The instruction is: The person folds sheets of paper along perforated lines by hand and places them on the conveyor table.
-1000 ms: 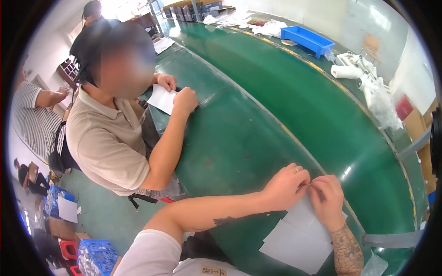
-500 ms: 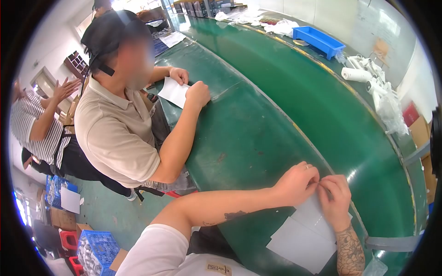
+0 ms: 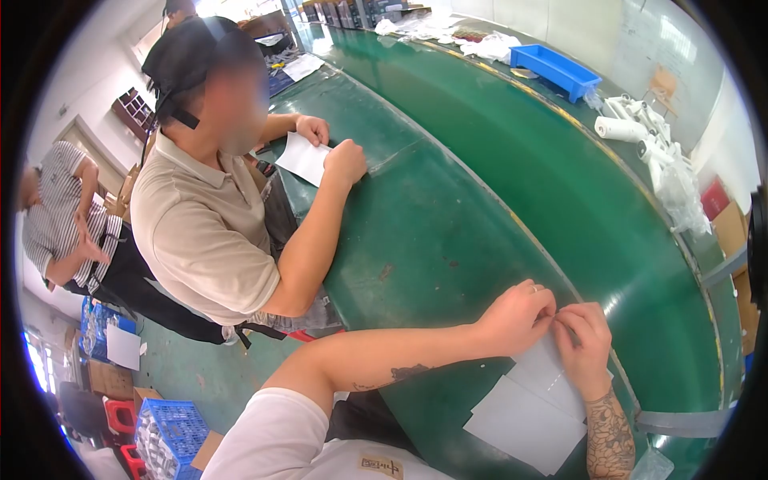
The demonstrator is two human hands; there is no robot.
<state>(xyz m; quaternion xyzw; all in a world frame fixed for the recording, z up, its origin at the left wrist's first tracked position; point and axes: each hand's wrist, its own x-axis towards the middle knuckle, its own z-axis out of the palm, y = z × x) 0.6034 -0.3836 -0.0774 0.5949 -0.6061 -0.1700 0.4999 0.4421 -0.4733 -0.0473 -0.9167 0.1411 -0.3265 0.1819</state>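
Several white sheets (image 3: 524, 424) lie overlapping on the green table at the lower right. Over the far end of the upper sheet (image 3: 550, 376), my left hand (image 3: 518, 318) and my right hand (image 3: 582, 340) meet with their fingertips pinched together. The fingers of both are closed, with a ring on my left hand. Whatever is between the fingertips is too small or hidden to make out. My right forearm runs along the right side of the sheets.
A co-worker in a beige shirt (image 3: 204, 232) sits at the left, holding a white sheet (image 3: 302, 158) over the table (image 3: 400, 232). Beyond the green belt (image 3: 512, 136) are a blue tray (image 3: 556, 70) and white rolls (image 3: 620, 130). A blue crate (image 3: 170, 436) stands on the floor.
The view has shifted, so the table scene sits slightly further right. My hands stay pinched together above the sheets. The person in stripes behind has turned and lowered their hands since half a second ago.
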